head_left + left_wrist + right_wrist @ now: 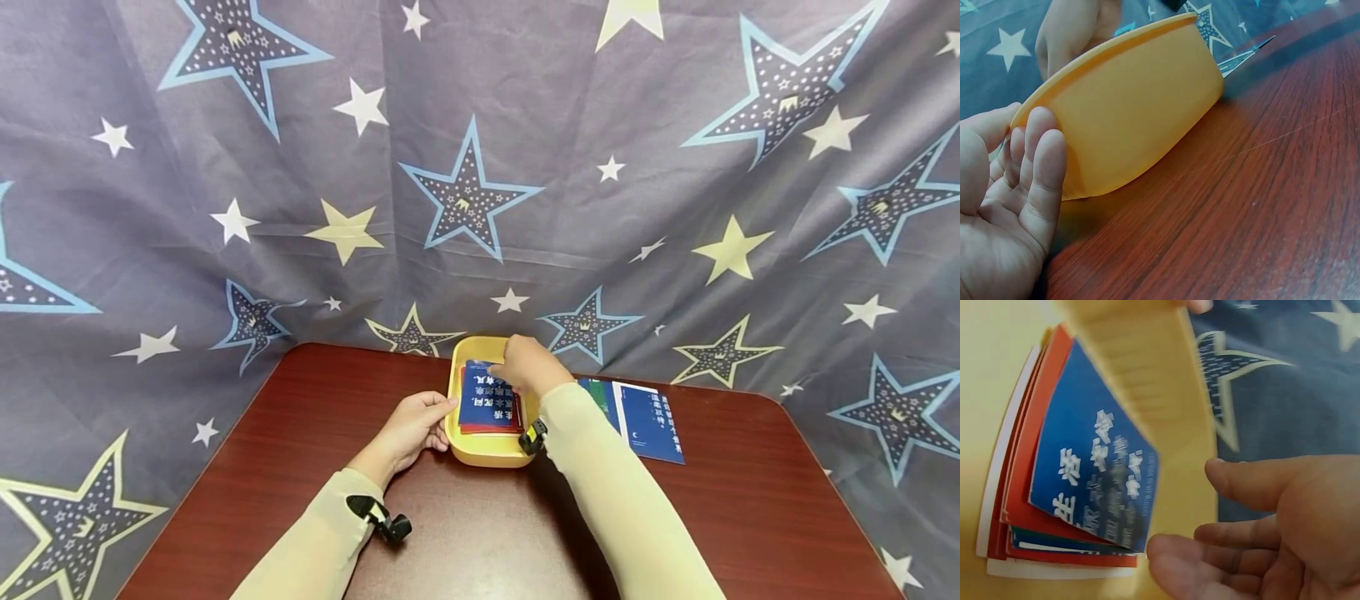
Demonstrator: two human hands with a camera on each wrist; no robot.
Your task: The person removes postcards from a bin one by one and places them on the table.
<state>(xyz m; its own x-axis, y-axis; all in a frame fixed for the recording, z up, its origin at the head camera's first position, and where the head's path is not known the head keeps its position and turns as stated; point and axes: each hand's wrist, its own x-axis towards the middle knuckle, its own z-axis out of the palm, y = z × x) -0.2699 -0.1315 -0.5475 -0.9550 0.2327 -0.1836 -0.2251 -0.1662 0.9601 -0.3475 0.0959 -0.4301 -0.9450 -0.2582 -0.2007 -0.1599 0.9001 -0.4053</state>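
A yellow plastic tray [491, 456] stands on the table, holding a stack of cards. On top lies a blue card [480, 408] with white characters; red and white card edges [1016, 487] show beneath it. My left hand [411, 429] pinches the tray's left rim, the thumb on the rim and the fingers against the outer wall, as the left wrist view shows. Over the tray's far right side is my right hand [531, 367]. In the right wrist view its thumb and fingers [1175, 559] are apart, one fingertip right by the blue card's edge.
Right of the tray, partly behind my right forearm, lie a blue card with white text [654, 429] and a green-and-blue card [600, 396]. The reddish-brown wooden table [750, 500] ends at a grey star-patterned curtain [570, 275].
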